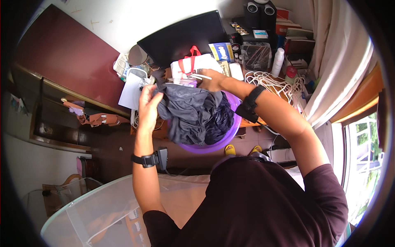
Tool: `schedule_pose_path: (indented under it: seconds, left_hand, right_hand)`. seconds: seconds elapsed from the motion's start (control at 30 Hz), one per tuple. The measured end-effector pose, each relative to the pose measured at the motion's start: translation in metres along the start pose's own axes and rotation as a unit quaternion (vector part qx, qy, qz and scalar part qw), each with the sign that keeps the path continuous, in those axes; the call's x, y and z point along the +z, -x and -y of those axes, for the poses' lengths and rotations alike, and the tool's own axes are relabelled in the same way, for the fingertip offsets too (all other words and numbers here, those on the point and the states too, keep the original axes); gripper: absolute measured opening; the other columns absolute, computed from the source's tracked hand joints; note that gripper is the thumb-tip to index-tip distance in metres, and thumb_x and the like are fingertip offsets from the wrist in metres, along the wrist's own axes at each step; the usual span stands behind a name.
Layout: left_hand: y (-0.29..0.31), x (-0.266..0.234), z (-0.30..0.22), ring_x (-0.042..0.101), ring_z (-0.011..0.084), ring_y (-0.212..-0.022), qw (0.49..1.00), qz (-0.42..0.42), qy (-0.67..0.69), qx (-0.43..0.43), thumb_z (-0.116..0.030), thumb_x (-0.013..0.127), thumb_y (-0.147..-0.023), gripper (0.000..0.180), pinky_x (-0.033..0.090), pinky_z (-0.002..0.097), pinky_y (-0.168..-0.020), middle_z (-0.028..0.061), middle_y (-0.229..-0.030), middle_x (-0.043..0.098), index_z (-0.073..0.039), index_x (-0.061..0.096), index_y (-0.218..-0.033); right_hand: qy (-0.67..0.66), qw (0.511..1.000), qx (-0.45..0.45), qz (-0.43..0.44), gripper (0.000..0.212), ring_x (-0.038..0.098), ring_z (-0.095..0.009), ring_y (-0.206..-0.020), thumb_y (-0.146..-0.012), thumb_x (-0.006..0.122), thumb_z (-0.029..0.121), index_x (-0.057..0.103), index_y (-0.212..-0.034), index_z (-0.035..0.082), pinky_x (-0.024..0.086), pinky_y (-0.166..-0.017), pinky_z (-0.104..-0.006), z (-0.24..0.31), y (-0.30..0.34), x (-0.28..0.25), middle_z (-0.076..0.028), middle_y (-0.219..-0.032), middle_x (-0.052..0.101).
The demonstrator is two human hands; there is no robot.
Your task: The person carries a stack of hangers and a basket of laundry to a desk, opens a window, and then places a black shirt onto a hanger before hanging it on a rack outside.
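A purple basin [202, 149] at the desk's front edge is heaped with dark clothes. Over it hangs a dark grey garment [185, 111], with a darker navy garment [222, 119] bunched beside it on the right. My right hand [212, 81] is closed around a white hanger [200, 76] at the grey garment's upper right; the cloth hides most of the hanger. My left hand [148, 102] is at the garment's left edge, thumb and fingers apart. Whether it touches the cloth is hard to tell.
Behind the basin stand a white bag [205, 62] with red handles and a black monitor [181, 37]. Tangled white hangers [275, 88] and a white spray can [278, 61] lie to the right, near a curtain [341, 53]. A mesh-covered frame [82, 210] is at lower left.
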State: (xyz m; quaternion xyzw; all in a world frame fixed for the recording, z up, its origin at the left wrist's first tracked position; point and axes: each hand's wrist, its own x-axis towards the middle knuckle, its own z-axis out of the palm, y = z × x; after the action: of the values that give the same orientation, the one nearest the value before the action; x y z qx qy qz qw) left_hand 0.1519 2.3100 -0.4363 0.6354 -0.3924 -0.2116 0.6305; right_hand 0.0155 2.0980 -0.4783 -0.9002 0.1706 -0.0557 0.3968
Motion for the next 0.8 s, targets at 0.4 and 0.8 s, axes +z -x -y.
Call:
schedule_pose_path:
  seconds: [0.4,0.8]
  left_hand:
    - [-0.036,-0.008,0.001,0.057,0.0076,-0.092,0.986,0.102,-0.133,0.005,0.001,0.056,-0.092,0.015,0.045,0.0219,-0.084,0.0007,-0.097,0.062,0.002,0.059,-0.106]
    - [-0.054,0.004,-0.010,0.058,0.0148,-0.090,0.960,0.191,0.091,-0.182,0.000,0.058,-0.079,0.039,0.047,0.0254,-0.080,0.0071,-0.101,0.059,-0.001,0.051,-0.117]
  right_hand:
    - [0.122,0.991,0.007,0.048,0.025,0.063,-0.033,-0.103,-0.089,0.053,0.016,0.064,-0.102,-0.002,0.049,-0.086,-0.0399,-0.042,0.039,-0.026,-0.022,-0.097,0.067]
    - [-0.073,0.989,0.026,-0.123,0.030,0.059,-0.021,-0.083,-0.066,0.071,0.017,0.059,-0.090,0.003,0.047,-0.077,-0.0346,0.011,0.044,-0.035,-0.010,-0.084,0.062]
